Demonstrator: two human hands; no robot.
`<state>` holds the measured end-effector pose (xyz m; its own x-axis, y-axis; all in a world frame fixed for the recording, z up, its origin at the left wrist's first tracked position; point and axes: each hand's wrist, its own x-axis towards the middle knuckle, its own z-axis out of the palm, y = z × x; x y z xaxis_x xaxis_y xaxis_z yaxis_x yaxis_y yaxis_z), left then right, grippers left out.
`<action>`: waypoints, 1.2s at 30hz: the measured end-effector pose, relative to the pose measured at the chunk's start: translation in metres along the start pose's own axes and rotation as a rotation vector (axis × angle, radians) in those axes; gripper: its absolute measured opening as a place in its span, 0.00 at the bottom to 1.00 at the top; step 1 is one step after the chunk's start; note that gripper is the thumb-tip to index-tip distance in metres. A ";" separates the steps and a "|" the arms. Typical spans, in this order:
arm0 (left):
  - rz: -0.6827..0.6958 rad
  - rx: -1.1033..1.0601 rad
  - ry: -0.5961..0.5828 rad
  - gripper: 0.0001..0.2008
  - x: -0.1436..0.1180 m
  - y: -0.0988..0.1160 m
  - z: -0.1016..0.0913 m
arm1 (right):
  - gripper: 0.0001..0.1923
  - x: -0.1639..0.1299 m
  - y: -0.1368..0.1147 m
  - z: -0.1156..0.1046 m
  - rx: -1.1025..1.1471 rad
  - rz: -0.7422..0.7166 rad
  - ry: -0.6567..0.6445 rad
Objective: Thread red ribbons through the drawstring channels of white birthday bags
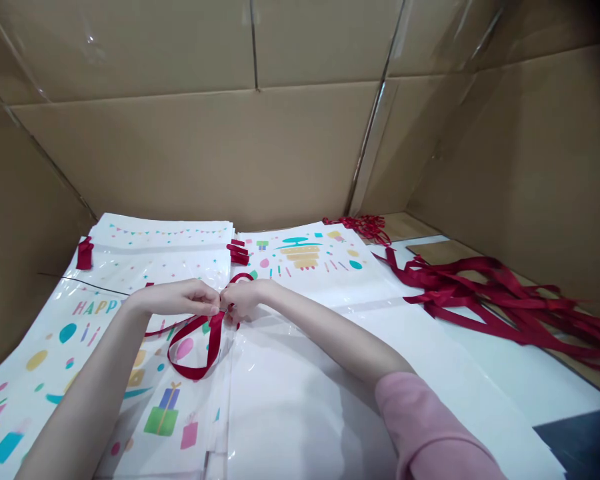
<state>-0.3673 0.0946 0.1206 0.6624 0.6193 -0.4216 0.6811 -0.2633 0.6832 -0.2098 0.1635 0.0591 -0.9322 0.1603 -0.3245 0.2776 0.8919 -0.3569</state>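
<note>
My left hand (180,298) and my right hand (243,298) meet at the middle of the table, fingertips pinched together on a dark red ribbon (200,350). The ribbon hangs below them in a loop that lies on a glossy white gift bag (105,347) printed with "HAPPY", balloons and presents. A second flat white bag (300,400) lies under my right forearm, which wears a pink sleeve (425,427).
A pile of loose red ribbons (495,300) lies at the right, with a smaller bundle (363,225) behind it. Another printed bag (310,257) with a cake picture lies farther back. Cardboard walls (230,147) enclose the table on the left, back and right.
</note>
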 end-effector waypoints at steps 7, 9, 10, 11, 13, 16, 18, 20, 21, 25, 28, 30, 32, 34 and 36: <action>-0.001 -0.025 -0.008 0.15 0.005 -0.002 0.001 | 0.08 -0.001 -0.006 0.003 -0.122 0.077 0.026; -0.010 -0.029 -0.006 0.16 0.006 -0.001 0.002 | 0.08 -0.003 -0.009 0.002 -0.120 0.096 0.023; -0.016 -0.034 -0.008 0.17 0.006 -0.001 0.002 | 0.07 -0.004 -0.010 0.002 -0.117 0.101 0.025; -0.020 -0.039 -0.013 0.17 0.006 -0.001 0.003 | 0.07 -0.004 -0.011 0.002 -0.113 0.100 0.032; -0.018 -0.049 -0.026 0.17 0.006 -0.002 0.003 | 0.05 -0.004 -0.012 0.002 -0.104 0.088 0.043; -0.008 -0.072 -0.057 0.18 0.007 -0.002 0.004 | 0.05 -0.004 -0.013 0.002 -0.079 0.081 0.042; -0.008 -0.090 -0.082 0.18 0.009 -0.001 0.005 | 0.07 -0.005 -0.013 0.001 -0.054 0.101 0.030; -0.011 -0.103 -0.107 0.17 0.012 -0.001 0.006 | 0.08 -0.006 -0.011 -0.001 -0.028 0.124 0.005; -0.014 -0.106 -0.120 0.17 0.013 -0.001 0.007 | 0.08 -0.006 -0.009 -0.002 -0.016 0.132 -0.009; -0.040 -0.085 -0.145 0.16 0.021 -0.008 0.012 | 0.08 -0.006 -0.002 -0.001 0.007 0.119 -0.023; -0.071 -0.067 -0.133 0.17 0.026 -0.013 0.015 | 0.09 -0.005 0.003 0.002 0.002 0.121 -0.008; -0.078 -0.068 -0.129 0.18 0.029 -0.015 0.017 | 0.10 -0.004 0.004 0.004 0.001 0.115 -0.003; -0.079 -0.071 -0.127 0.19 0.032 -0.016 0.019 | 0.11 -0.005 0.004 0.004 -0.004 0.108 -0.004; -0.087 -0.066 -0.121 0.20 0.034 -0.016 0.020 | 0.11 -0.006 0.003 0.004 -0.016 0.113 -0.010; -0.104 -0.056 -0.109 0.20 0.035 -0.015 0.022 | 0.11 -0.006 0.003 0.003 -0.029 0.121 -0.016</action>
<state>-0.3473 0.1043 0.0823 0.6209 0.5566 -0.5520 0.7313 -0.1578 0.6635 -0.2024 0.1639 0.0570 -0.8886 0.2610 -0.3773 0.3808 0.8783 -0.2893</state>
